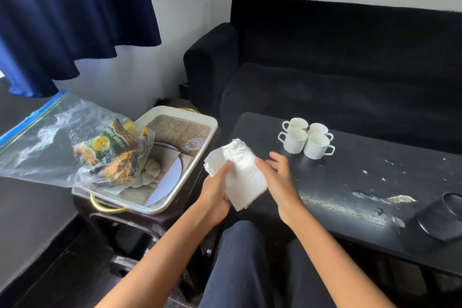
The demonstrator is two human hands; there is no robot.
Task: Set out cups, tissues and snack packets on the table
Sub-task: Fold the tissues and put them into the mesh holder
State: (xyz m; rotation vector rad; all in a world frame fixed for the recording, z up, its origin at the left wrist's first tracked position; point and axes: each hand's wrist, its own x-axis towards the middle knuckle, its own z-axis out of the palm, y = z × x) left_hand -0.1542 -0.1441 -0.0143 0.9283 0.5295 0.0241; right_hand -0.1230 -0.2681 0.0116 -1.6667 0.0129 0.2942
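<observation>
Tissues: soft white paper, matt, lightly creased, in a thin stack. Cups: four, white glazed ceramic, smooth and glossy. Table: black top with a dull sheen, its coating scuffed and flaked in pale rough patches. Bag: clear thin plastic, crinkled and shiny, with a blue strip along its mouth. Snack packets: glossy printed film in green and yellow. Tray: smooth cream plastic-looking rim, printed picture base, polished gold metal handles. Sofa: black cloth, matt, velvety nap. Curtain: dark blue cloth, matt.
</observation>
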